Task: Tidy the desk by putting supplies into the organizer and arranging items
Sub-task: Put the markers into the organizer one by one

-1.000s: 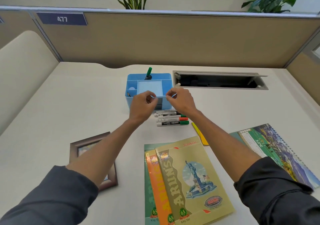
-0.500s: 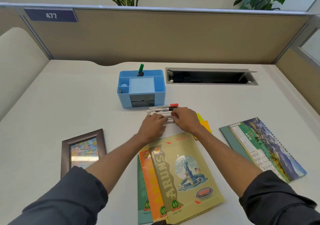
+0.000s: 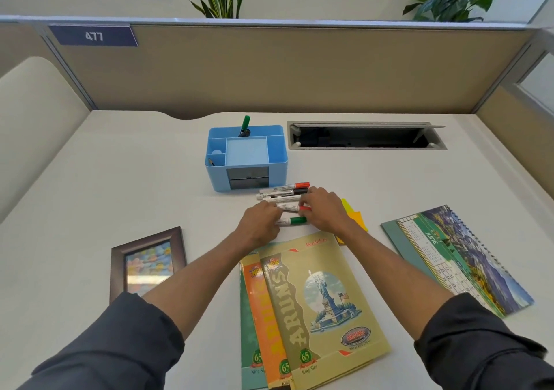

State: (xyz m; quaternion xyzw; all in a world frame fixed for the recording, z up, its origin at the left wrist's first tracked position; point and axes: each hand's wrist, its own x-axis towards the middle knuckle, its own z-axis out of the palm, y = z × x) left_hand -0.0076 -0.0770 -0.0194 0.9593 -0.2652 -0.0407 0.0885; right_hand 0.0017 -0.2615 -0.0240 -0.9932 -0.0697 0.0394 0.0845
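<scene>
**Q:** Sweep me across from the left. Why does everything lie as it does?

**A:** Farthest left I see one picture frame (image 3: 148, 262) lying flat on the desk (image 3: 120, 185), untouched, so I judge it waits to be arranged. Next comes the blue organizer (image 3: 247, 157) at the back, with one green-capped marker (image 3: 245, 125) already standing in its rear slot and a pencil tip poking from a front left cell. That is where the supplies belong.

**Q:** And your hands?

**A:** My left hand (image 3: 260, 224) has its fingers curled onto the white end of the green marker (image 3: 292, 221); my right hand (image 3: 322, 209) pinches at the cap ends of that one and the red marker (image 3: 292, 208) above it. I read it as gathering the loose markers into a bundle, since they lie side by side just in front of the organizer.

**Q:** Count them.

**A:** Five on the desk, as far as I can tell: two red-capped, one black-capped, one green, and one whose cap my right hand hides.

**Q:** Further right?

**A:** Three notebooks (image 3: 314, 305) fanned near me, some yellow and orange sticky notes (image 3: 355, 217) partly under my right wrist, and one spiral calendar (image 3: 455, 257) lying flat.
</scene>
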